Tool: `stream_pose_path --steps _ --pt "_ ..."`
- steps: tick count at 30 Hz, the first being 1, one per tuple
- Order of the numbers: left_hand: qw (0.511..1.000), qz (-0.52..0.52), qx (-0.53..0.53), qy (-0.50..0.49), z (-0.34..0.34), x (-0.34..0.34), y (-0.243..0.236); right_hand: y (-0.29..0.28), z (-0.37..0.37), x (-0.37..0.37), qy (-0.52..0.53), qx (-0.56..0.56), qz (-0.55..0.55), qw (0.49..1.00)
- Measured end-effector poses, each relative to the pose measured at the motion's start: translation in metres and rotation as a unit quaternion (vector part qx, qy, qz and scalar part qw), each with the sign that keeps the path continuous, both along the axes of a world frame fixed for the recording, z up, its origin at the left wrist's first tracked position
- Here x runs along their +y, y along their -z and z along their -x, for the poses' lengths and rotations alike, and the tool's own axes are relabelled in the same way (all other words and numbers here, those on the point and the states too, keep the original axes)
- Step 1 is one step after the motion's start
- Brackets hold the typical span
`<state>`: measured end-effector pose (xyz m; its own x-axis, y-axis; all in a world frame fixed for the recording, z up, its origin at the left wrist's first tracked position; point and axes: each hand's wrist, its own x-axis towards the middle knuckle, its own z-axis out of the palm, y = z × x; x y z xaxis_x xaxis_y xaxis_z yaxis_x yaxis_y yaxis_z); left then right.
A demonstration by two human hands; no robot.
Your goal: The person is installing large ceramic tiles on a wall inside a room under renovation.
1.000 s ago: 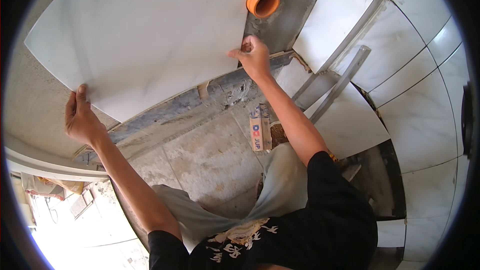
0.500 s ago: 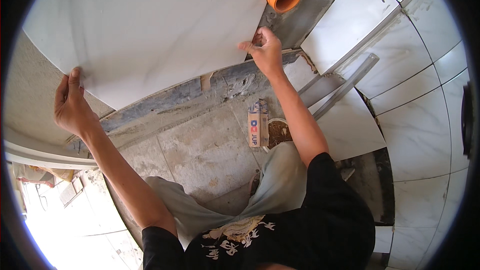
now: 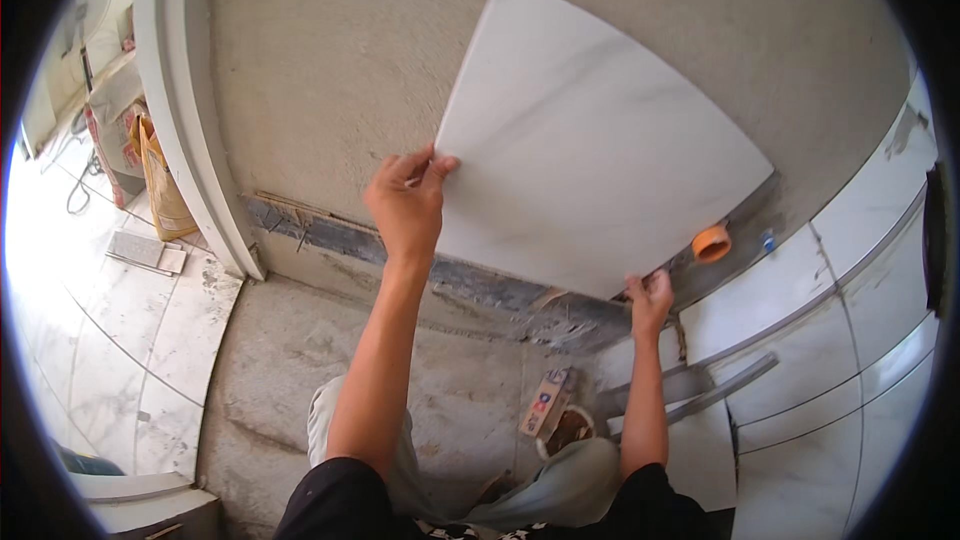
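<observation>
A large white marbled tile (image 3: pixel 590 150) stands in front of the bare cement wall, just above its dark lower strip. My left hand (image 3: pixel 405 210) pinches the tile's left edge, thumb on the face and fingers at the side. Down at the lower right corner, my right hand (image 3: pixel 650 305) grips the tile's edge with the thumb in front; some of its fingers are hidden. An orange pipe end (image 3: pixel 711 244) sticks out of the wall just beyond the right edge. Farther right sits a small blue fitting (image 3: pixel 768 241).
White tiles (image 3: pixel 765 295) cover the right wall. A small printed carton (image 3: pixel 547 402) and a bucket (image 3: pixel 568 430) stand by my knees, near a long metal bar (image 3: pixel 725 387). To the left, a door frame (image 3: pixel 185 120) opens on a tiled floor with a yellow sack (image 3: pixel 163 185).
The view has swung up and to the left, showing more wall and the doorway. The whole tile is now in view, with both hands still on its edges.
</observation>
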<state>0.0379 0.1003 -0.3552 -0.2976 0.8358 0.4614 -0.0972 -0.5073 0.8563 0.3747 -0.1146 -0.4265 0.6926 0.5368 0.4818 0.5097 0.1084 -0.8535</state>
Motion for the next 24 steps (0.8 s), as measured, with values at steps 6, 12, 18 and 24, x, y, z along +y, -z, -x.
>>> stream_pose_path --steps 6,12,18,24 --pt "0.997 0.012 -0.069 0.044 0.001 0.008 -0.004 -0.002 -0.007 0.002 -0.017 -0.006 -0.036 0.999" --pt "0.996 -0.011 -0.040 0.080 0.002 0.014 0.005 -0.003 -0.005 -0.008 -0.047 0.011 -0.016 0.999" --pt "0.984 0.051 -0.093 0.141 -0.001 0.021 0.009 -0.004 -0.010 -0.004 -0.026 -0.006 0.030 0.999" --pt "0.984 0.001 0.081 0.161 0.021 0.052 -0.004 -0.012 -0.015 -0.002 -0.023 -0.001 0.012 1.000"
